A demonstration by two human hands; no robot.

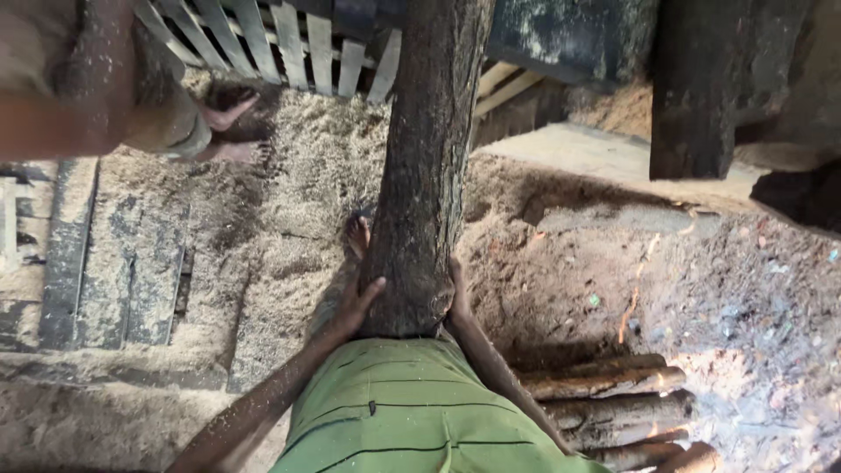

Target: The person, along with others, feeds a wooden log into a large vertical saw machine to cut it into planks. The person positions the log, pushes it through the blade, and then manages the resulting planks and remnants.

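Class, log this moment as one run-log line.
left hand: on log | right hand: on log | log: bark on, end against green shirt | ground: sawdust

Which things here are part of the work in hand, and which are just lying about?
In hand:
- bark-covered log, pressed against the green shirt
- left hand and right hand, one on each side of its near end

Lying about:
- stack of thin logs
- slatted pallet
- sawdust floor
- another person's foot

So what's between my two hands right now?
The near end of the dark, rough-barked log fills the gap in the head view. The left hand presses its left side and the right hand its right, with nothing else between them.
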